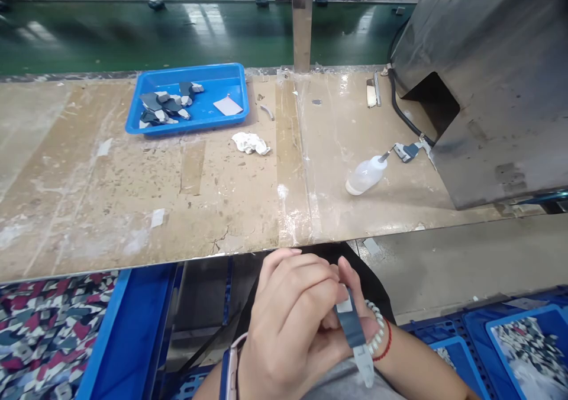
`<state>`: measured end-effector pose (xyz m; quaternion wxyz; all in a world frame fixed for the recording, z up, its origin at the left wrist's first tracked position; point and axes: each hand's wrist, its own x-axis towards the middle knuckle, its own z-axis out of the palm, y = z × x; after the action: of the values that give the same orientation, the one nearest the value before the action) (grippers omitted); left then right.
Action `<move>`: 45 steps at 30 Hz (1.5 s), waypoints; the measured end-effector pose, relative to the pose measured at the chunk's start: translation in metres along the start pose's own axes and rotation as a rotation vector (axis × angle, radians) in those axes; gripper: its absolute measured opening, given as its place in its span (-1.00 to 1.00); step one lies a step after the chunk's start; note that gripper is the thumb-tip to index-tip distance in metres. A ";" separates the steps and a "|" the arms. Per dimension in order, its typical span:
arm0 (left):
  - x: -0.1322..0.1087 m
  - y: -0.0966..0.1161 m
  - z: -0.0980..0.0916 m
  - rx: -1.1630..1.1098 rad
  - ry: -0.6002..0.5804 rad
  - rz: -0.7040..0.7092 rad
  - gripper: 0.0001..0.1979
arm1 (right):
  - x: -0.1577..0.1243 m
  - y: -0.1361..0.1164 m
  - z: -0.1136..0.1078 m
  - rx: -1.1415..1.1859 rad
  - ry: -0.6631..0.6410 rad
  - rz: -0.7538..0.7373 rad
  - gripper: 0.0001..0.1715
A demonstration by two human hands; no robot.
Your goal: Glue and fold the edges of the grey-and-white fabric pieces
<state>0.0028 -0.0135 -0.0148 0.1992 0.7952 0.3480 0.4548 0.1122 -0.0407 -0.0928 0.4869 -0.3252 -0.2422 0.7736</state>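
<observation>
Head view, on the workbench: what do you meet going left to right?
Blue tray of grey pieces → crumpled white cloth → plastic squeeze bottle lying on its side → grey metal machine housing.

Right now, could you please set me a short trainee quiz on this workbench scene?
1. True or false: the blue plastic tray holds grey parts.
2. Which lies nearest the grey metal machine housing: A the crumpled white cloth, B the translucent squeeze bottle, C the tray?
3. What do the left hand and right hand hold together?

Key: 1 true. 2 B. 3 a slim dark grey strip with pale ends.
</observation>
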 end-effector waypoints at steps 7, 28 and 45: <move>0.002 0.001 0.000 0.030 0.013 -0.049 -0.79 | 0.003 0.005 0.008 0.280 -0.226 -0.105 -0.37; 0.002 -0.005 0.000 0.168 0.002 -0.020 -0.83 | 0.005 -0.001 0.003 0.279 -0.212 -0.089 -0.46; -0.001 -0.011 -0.003 0.203 -0.001 0.144 -0.87 | 0.011 -0.004 -0.007 0.217 -0.364 -0.019 -0.47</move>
<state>-0.0042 -0.0067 -0.0211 0.0847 0.8345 0.3341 0.4298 0.1167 -0.0285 -0.0974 0.4744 -0.1236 -0.2445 0.8366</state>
